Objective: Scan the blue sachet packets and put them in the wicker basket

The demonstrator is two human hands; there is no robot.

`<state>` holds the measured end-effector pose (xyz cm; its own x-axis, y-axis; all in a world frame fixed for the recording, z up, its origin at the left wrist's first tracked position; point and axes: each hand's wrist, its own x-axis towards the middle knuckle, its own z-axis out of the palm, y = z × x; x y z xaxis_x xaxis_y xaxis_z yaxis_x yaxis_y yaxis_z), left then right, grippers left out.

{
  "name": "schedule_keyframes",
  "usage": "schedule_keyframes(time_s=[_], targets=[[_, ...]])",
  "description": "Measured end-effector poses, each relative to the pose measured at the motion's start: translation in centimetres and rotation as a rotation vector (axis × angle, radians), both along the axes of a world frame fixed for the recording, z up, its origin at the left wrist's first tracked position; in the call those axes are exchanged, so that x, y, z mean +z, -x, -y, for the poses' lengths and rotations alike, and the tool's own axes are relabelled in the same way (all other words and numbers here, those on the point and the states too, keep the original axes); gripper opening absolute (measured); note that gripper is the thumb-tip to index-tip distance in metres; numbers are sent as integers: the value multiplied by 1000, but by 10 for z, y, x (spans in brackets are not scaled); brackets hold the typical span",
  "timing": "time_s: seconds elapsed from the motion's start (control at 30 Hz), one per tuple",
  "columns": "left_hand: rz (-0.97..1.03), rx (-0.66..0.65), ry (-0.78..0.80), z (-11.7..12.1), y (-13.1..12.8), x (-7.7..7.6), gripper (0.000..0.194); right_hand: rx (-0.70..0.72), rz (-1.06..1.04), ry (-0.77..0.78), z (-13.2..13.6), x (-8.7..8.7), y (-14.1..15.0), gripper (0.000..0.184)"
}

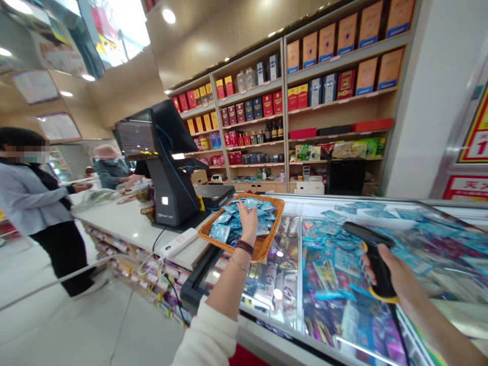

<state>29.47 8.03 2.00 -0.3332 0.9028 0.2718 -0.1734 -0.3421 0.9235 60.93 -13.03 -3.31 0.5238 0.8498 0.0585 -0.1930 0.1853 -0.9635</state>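
Observation:
My left hand (249,222) is over a woven orange-brown basket (279,208) heaped with small blue packets (220,233). Its visible fingers are spread apart and touch the packets; some fingertips are hidden among them. A dark beaded bracelet (244,247) circles that wrist. My right hand (389,269) is wrapped round the grip of a black barcode scanner (382,264) with yellow trim, whose cord hangs down. Below the scanner, more blue packets (346,256) lie spread on a glass-topped freezer (274,333).
Left of the basket stand a black checkout terminal (168,178) and a white power strip (179,242) with cables. Two people in masks are beyond the counter (131,231), one a standing person (41,198). Shelves (251,119) of boxes and bottles line the back.

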Motion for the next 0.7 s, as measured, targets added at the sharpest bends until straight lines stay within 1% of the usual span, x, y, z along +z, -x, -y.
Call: schedule_keyframes(time_s=[0.07, 0.13, 0.23, 0.3, 0.37, 0.4, 0.47, 0.5, 0.57, 0.63, 0.7], targets=[[-111, -21, -93, 7, -12, -8, 72, 7, -51, 5, 3, 2, -7, 63], [-260, -86, -186, 15, -31, -17, 62, 14, -73, -1, 9, 6, -16, 65], [-497, -223, -280, 30, -69, -34, 50, 10, -89, -31, 17, 11, -28, 67], [-629, -298, -284, 42, -97, -46, 49, -43, -90, -56, 19, 13, -33, 66], [-728, -370, -244, 55, -125, -57, 54, -101, -83, -71, 20, 12, -36, 65], [-757, -407, -213, 60, -138, -62, 58, -104, -70, -69, 19, 11, -36, 64], [-750, -449, -139, 67, -163, -69, 63, -103, -42, -59, 17, 7, -35, 63], [-720, -444, -97, 68, -173, -71, 61, -92, -30, -47, 16, 5, -35, 62], [-651, -389, -10, 65, -191, -70, 48, -87, -6, -27, 13, 0, -33, 63], [-612, -326, 62, 55, -204, -66, 33, -76, 17, -13, 10, -5, -32, 64], [-605, -297, 111, 43, -214, -61, 28, -66, 29, -9, 8, -7, -31, 64]])
